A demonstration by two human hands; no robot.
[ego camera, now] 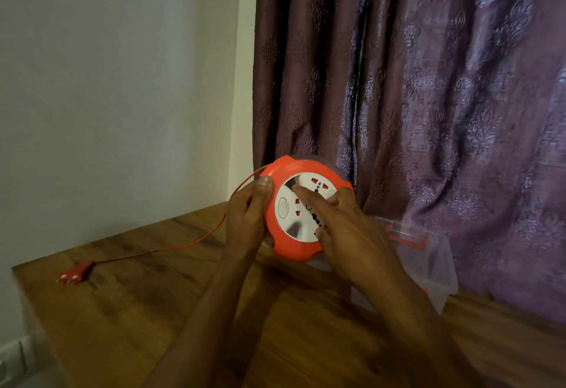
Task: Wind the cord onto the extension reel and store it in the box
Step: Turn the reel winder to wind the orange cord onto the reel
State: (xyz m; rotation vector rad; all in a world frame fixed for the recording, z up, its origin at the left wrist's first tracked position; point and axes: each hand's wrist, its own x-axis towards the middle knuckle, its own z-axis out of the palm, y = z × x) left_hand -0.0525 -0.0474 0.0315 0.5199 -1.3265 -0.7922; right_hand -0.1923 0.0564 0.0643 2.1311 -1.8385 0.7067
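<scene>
Both hands: left point(245, 219) gripping orange, white-faced reel point(301, 207), right point(346, 228) fingers flat on it

Wooden table point(128, 311) against white wall point(116, 81), purple patterned curtain point(413, 81) behind.

Wood-grain table point(128, 311) is carrying a red plug point(74, 273) lying near its left edge, pins pointing left. A thin red cord point(171, 248) is trailing from the plug across the top. A clear plastic box point(435, 268) with red latches is sitting at the right, against the curtain.
</scene>
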